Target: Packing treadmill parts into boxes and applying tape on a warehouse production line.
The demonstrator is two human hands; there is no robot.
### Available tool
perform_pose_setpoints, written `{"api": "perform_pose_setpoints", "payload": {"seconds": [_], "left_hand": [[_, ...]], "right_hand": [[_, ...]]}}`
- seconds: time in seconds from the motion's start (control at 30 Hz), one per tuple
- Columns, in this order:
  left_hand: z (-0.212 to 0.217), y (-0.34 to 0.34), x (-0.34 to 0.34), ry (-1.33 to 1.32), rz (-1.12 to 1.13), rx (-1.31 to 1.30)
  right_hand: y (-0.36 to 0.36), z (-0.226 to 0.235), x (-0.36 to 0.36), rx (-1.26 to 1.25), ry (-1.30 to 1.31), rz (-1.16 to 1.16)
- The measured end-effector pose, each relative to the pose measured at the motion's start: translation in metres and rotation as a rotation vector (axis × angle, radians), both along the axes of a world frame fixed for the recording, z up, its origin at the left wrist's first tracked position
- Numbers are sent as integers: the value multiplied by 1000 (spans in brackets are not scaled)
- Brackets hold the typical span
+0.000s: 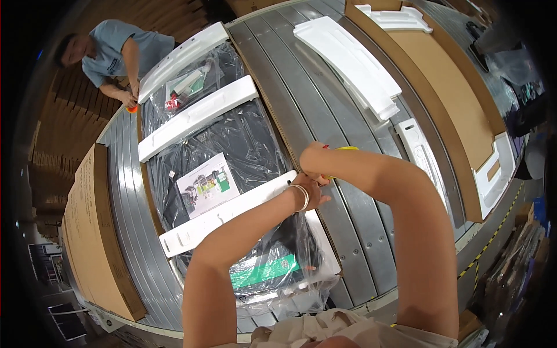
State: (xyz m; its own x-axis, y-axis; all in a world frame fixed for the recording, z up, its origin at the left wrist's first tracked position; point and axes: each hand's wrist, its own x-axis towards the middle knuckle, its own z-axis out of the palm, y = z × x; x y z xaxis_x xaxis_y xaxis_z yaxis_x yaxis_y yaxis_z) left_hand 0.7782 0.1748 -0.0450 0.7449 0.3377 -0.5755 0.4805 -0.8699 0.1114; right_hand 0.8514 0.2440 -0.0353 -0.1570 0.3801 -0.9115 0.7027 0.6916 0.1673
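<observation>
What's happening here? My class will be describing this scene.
A person's left hand and right hand meet at the right edge of a carton, by the end of a white foam strip. Something yellow shows beyond the right forearm, partly hidden. In the carton lies a plastic-wrapped dark item with a printed sheet on top. Across it, a co-worker's hands are at the carton's edge, by something orange.

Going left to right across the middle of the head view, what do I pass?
Long brown carton → printed sheet → left hand and right hand, close together → narrow white foam piece → open cardboard tray.
</observation>
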Motion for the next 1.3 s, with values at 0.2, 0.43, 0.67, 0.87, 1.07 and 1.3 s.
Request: {"api": "perform_pose_setpoints", "payload": {"seconds": [0.2, 0.43, 0.67, 0.87, 1.07, 1.3], "left_hand": [[-14, 5, 18, 189, -37, 14], [-55, -18, 32, 262, -18, 105], [-2, -94, -32, -1165, 855, -912], [43, -197, -117, -1355, 1479, -1608], [30, -285, -192, -1660, 1746, -1452], [37, -327, -328, -1685, 1763, -980]], "right_hand": [[2, 5, 101, 205, 57, -128], [-94, 134, 184, 283, 608, -874], [-217, 146, 151, 152, 1150, -1097], [-266, 146, 50, 179, 1171, -683], [-302, 152, -51, 81, 1069, -477], [-311, 155, -180, 72, 1102, -158]]}}
